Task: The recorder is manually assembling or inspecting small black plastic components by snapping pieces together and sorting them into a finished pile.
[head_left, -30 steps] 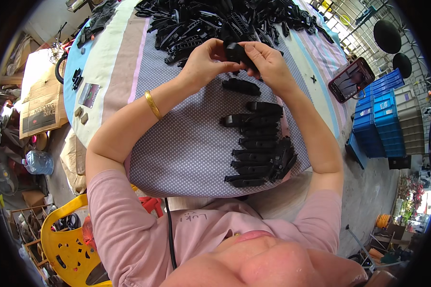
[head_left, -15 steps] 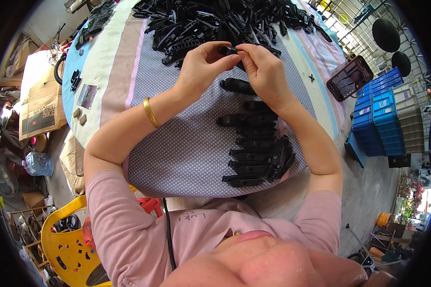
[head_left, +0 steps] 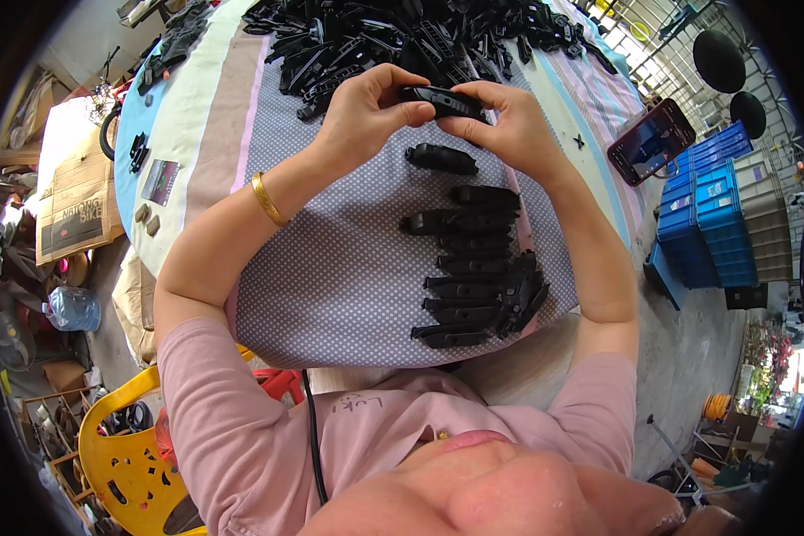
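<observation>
Between both hands I hold a slim black plastic part (head_left: 451, 101) with a row of slots, raised above the far half of the table. My left hand (head_left: 371, 112) pinches its left end between thumb and fingers. At the other end, my right hand (head_left: 505, 125) grips it the same way. Below the hands, one similar black part (head_left: 442, 159) lies by itself on the dotted cloth. Nearer me, several more black parts (head_left: 464, 288) lie in a column, with some leaning across the others at its right side. Behind my hands spreads a large pile of loose black parts (head_left: 357, 54).
A striped and dotted cloth (head_left: 330, 295) covers the table. A phone (head_left: 652, 143) stands on the right, with blue crates (head_left: 724, 214) beyond it. A photo card (head_left: 162, 182) and small stones (head_left: 149, 219) lie on the left. A yellow chair (head_left: 134, 473) is at lower left.
The part has turned so that its slotted long side shows between my hands. My right hand has shifted outward to its right end, and the hands are further apart.
</observation>
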Demonstrator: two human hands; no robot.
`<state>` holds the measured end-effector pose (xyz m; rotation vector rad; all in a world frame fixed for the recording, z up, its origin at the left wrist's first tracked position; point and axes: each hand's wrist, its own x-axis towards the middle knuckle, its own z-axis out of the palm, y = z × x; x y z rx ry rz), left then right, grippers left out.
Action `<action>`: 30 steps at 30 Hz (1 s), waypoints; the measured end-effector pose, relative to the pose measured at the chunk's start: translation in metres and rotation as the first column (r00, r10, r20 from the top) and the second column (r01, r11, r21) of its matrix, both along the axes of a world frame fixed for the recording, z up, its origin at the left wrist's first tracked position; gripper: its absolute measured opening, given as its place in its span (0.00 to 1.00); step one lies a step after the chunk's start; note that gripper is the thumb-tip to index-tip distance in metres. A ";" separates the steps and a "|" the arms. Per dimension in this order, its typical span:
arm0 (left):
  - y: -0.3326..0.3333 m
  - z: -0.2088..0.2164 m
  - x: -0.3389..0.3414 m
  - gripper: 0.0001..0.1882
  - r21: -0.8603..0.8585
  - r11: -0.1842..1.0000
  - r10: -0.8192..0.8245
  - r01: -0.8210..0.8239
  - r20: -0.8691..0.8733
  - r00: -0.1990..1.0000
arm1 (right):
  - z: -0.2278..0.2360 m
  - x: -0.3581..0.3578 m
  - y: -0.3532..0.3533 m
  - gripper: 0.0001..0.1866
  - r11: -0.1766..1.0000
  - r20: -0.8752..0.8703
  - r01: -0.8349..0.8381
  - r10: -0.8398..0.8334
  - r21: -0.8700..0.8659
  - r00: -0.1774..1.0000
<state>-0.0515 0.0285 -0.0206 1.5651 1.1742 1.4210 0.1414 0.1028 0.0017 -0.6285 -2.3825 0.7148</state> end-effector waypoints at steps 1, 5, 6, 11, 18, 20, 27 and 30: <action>-0.001 0.001 0.000 0.16 0.000 1.000 -0.002 0.002 0.000 1.000 | 0.000 0.000 -0.001 0.21 1.000 0.000 0.002 -0.002 0.000 1.000; -0.001 0.007 -0.002 0.17 -0.026 0.999 -0.032 0.032 -0.029 0.999 | 0.003 0.001 -0.002 0.16 0.997 -0.005 0.007 -0.007 -0.075 1.000; -0.002 0.008 -0.005 0.18 -0.062 0.996 -0.067 0.066 -0.026 0.997 | 0.004 0.002 0.000 0.15 0.990 0.046 -0.020 0.027 -0.141 0.999; 0.000 -0.012 0.003 0.20 -0.203 0.974 -0.153 0.101 -0.262 0.953 | -0.003 0.022 0.049 0.13 0.898 0.037 -0.123 0.153 -0.422 0.988; -0.004 0.005 0.004 0.19 -0.399 0.787 -0.593 0.471 -0.275 0.757 | -0.031 0.012 0.059 0.23 0.980 0.196 0.198 -0.198 0.020 0.960; -0.002 0.005 0.003 0.16 -0.454 0.725 -0.634 0.518 -0.147 0.759 | -0.027 0.012 0.053 0.23 0.985 0.217 0.170 -0.169 0.016 0.961; 0.007 -0.022 0.012 0.16 0.418 0.895 0.275 0.154 -0.791 0.547 | -0.020 0.003 0.037 0.18 0.939 0.196 0.113 -0.050 -0.324 0.979; 0.008 -0.026 0.013 0.15 0.381 0.913 0.245 0.144 -0.796 0.553 | -0.009 0.006 0.063 0.14 0.924 0.261 0.068 0.035 -0.377 0.965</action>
